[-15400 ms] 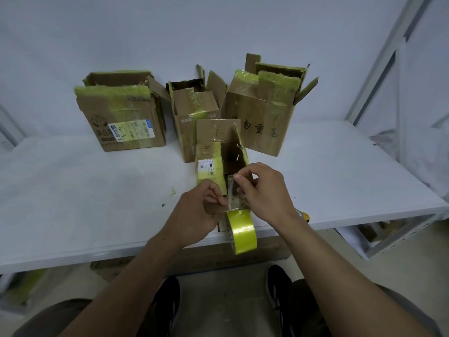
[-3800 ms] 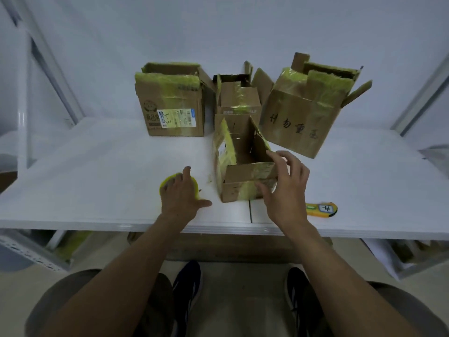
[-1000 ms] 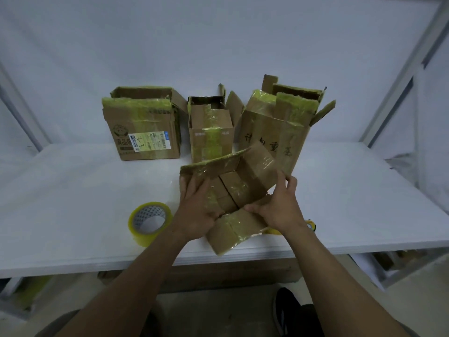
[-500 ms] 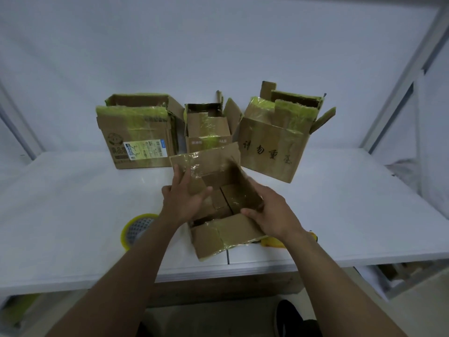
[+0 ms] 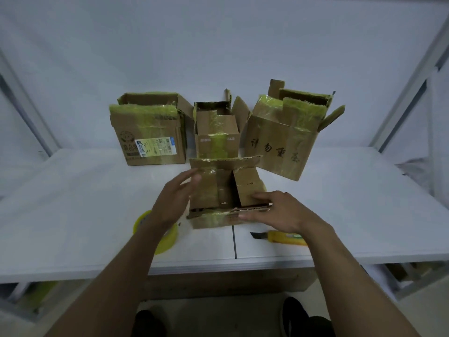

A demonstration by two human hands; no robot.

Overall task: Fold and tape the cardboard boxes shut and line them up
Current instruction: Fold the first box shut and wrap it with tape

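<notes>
The small box (image 5: pixel 211 188) sat open-topped near the front edge of the table (image 5: pixel 73 203), dead centre in the view. Taking it as the clock's middle, the tape (image 5: pixel 168 240) lay at eight o'clock, partly hidden under the left forearm, and the knife (image 5: pixel 284 238) at four o'clock. Three more boxes stood along the back: one at eleven (image 5: pixel 150 135), one at twelve (image 5: pixel 216 139) just behind it, and one at one o'clock (image 5: pixel 279 149), all with flaps up. The left hand (image 5: pixel 173 200) was spread wide with straight fingers at the box's nine o'clock side, holding nothing. It was blurred, so I could not tell whether it touched the wall. The right hand (image 5: pixel 279 210) was also flat and unclenched. Its fingers lay over the front rim at five o'clock, one reaching onto the right flap (image 5: pixel 247 188), pressing rather than gripping. The far flap (image 5: pixel 223 162) stood upright. The box looked light and empty, of worn, creased cardboard with glossy old tape over it. It would likely slide on the smooth table and give under a squeeze, and the taped patches would be slick. It seemed best held by flat palms on opposite walls low down, or pinned at the rim, with each flap pushed near its crease.
</notes>
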